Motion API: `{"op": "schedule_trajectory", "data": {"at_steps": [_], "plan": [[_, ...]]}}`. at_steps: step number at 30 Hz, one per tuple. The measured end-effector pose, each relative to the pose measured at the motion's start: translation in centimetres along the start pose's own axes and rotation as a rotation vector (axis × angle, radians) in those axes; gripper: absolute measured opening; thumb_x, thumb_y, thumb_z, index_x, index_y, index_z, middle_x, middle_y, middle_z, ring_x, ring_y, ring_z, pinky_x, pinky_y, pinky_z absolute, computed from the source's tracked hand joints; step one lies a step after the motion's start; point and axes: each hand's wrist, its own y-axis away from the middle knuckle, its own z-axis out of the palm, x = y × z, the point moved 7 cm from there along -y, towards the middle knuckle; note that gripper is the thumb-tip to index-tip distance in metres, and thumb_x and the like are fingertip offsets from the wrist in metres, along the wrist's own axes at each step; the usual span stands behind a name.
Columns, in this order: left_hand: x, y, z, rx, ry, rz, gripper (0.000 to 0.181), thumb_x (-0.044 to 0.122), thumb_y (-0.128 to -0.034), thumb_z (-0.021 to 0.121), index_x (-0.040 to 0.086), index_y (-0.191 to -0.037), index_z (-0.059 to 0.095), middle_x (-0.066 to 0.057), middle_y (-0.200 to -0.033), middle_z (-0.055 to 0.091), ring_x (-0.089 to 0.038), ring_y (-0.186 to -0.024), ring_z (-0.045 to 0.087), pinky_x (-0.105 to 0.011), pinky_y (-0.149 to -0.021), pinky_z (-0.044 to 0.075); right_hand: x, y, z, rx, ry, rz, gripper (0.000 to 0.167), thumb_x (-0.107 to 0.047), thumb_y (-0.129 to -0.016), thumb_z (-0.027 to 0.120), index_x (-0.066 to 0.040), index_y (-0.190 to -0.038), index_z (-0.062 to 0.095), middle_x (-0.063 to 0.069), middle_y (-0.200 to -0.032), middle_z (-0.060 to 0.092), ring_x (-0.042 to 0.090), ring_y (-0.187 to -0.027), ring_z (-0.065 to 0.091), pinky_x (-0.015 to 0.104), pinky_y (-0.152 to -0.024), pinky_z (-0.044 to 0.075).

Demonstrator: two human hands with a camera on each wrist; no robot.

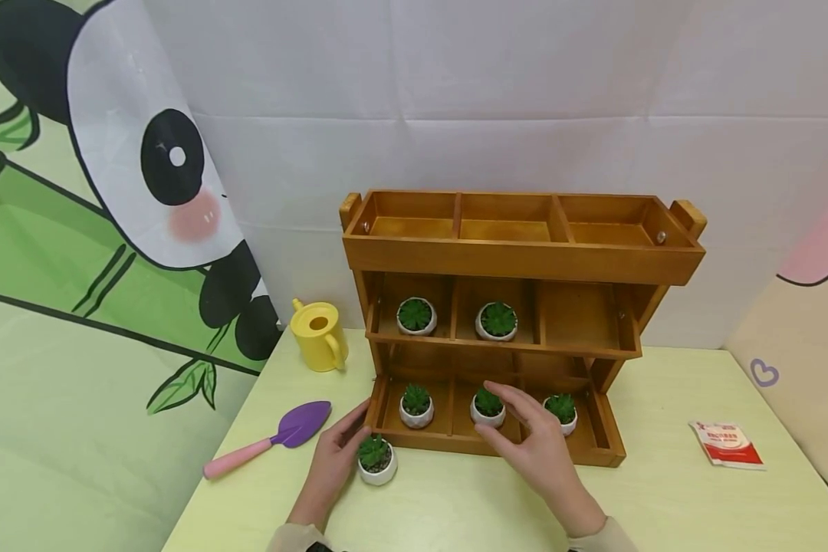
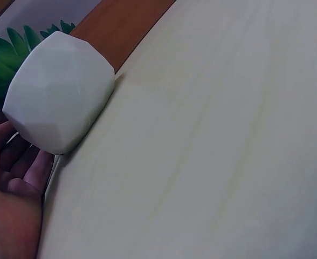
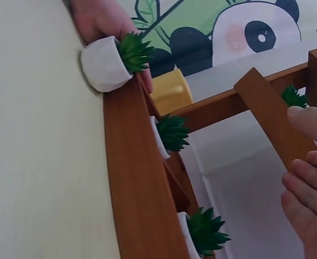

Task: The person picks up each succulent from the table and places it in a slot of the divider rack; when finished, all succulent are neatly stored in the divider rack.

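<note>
A small potted succulent [image 1: 377, 464] in a white faceted pot stands on the table at the front left corner of a wooden three-tier shelf [image 1: 517, 262]. My left hand [image 1: 331, 462] lies beside this pot, its fingers reaching to the shelf's lower left end; the left wrist view partly hides them behind the pot [image 2: 61, 94]. My right hand [image 1: 540, 452] hovers at the bottom tier with thumb and fingers apart, in front of the middle succulent [image 1: 487, 408]. Nothing shows in its grasp in the right wrist view. Other succulents flank it, left [image 1: 416, 406] and right [image 1: 561, 412].
Two more succulents, one left [image 1: 417, 316] and one centre [image 1: 497, 320], sit in the middle tier. A yellow watering can [image 1: 320, 337] and a purple trowel with a pink handle [image 1: 276, 438] are on the left. A red-and-white packet [image 1: 727, 445] lies at right.
</note>
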Motion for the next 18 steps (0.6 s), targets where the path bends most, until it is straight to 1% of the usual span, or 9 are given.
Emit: {"op": "schedule_trajectory", "data": {"at_steps": [4,6,7,11,13,18], "plan": [[-0.1,0.0,0.0,0.004,-0.002,-0.009,0.046,0.009,-0.1027,0.067,0.012,-0.148,0.060,-0.007,-0.150,0.057,-0.026,-0.138,0.053,-0.023,-0.112,0.044,0.7,0.4,1.0,-0.040,0.000,0.009,0.057,-0.019,-0.088,0.087,-0.021,-0.141,0.065,-0.002,-0.139,0.066,0.024,-0.126,0.063,0.041,-0.102,0.057],[-0.1,0.0,0.0,0.005,-0.005,-0.012,0.046,0.009,-0.1027,0.067,0.012,-0.148,0.061,-0.007,-0.150,0.057,-0.025,-0.138,0.053,-0.023,-0.112,0.043,1.0,0.6,1.4,-0.052,0.006,0.010,0.058,-0.019,-0.088,0.087,-0.021,-0.141,0.065,-0.003,-0.139,0.066,0.023,-0.126,0.064,0.045,-0.100,0.059],[-0.1,0.0,0.0,0.005,-0.004,-0.014,0.046,0.009,-0.1027,0.067,0.013,-0.148,0.061,-0.006,-0.150,0.057,-0.025,-0.138,0.053,-0.023,-0.112,0.043,1.1,0.7,1.6,-0.055,0.005,0.012,0.058,-0.019,-0.088,0.088,-0.021,-0.141,0.065,-0.003,-0.139,0.066,0.023,-0.126,0.064,0.046,-0.099,0.059],[0.0,0.1,0.0,0.006,0.000,-0.014,0.046,0.008,-0.1024,0.067,0.011,-0.148,0.060,-0.007,-0.151,0.057,-0.026,-0.138,0.053,-0.023,-0.112,0.044,1.6,1.1,2.2,-0.067,0.013,0.019,0.056,-0.021,-0.088,0.088,-0.021,-0.139,0.066,-0.005,-0.138,0.066,0.022,-0.122,0.065,0.040,-0.095,0.062],[0.1,0.2,0.0,0.007,0.002,-0.011,0.046,0.007,-0.1025,0.066,0.011,-0.148,0.060,-0.008,-0.151,0.057,-0.026,-0.138,0.053,-0.024,-0.112,0.044,1.8,1.4,2.5,-0.076,0.005,0.025,0.055,-0.022,-0.088,0.087,-0.021,-0.139,0.067,-0.004,-0.137,0.067,0.024,-0.121,0.066,0.040,-0.092,0.062],[0.3,0.2,0.0,0.007,-0.007,-0.010,0.046,0.009,-0.1029,0.066,0.011,-0.148,0.060,-0.007,-0.151,0.057,-0.026,-0.138,0.053,-0.023,-0.112,0.043,2.3,1.8,3.5,-0.108,-0.055,0.059,0.055,-0.023,-0.087,0.088,-0.018,-0.138,0.068,-0.004,-0.137,0.067,0.029,-0.121,0.066,0.049,-0.093,0.062]]}}
